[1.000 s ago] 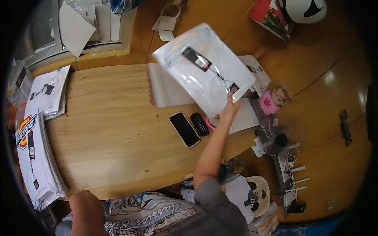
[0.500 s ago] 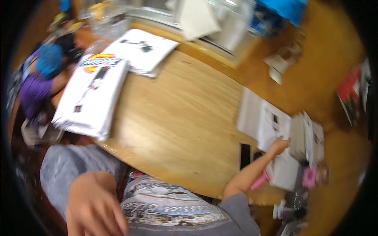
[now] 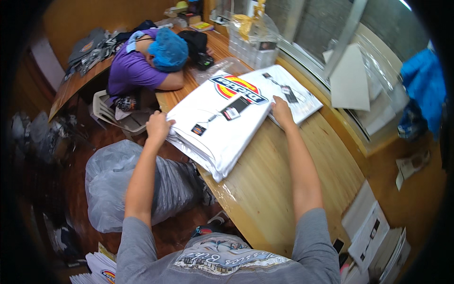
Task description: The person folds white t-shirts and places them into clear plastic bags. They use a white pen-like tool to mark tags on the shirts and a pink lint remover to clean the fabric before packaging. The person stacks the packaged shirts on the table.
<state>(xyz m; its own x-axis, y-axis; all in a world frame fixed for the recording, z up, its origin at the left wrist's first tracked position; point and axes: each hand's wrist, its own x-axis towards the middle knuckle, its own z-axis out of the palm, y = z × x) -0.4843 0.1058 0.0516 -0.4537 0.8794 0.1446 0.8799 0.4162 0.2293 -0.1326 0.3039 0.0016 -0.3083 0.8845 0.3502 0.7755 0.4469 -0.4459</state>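
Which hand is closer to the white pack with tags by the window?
Right. The right hand is right beside that white pack, at the bigger stack's right edge. The left hand is farther off, at the stack's left edge.

I see bold logo lettering (image 3: pixel 239 88) across a red-and-yellow oval on the stack of white garments (image 3: pixel 220 123); on that stack, a black hang tag (image 3: pixel 236 108) bears unreadably small print. Toward the wearer from the stack, a grey shirt (image 3: pixel 227 269) shows pale script.
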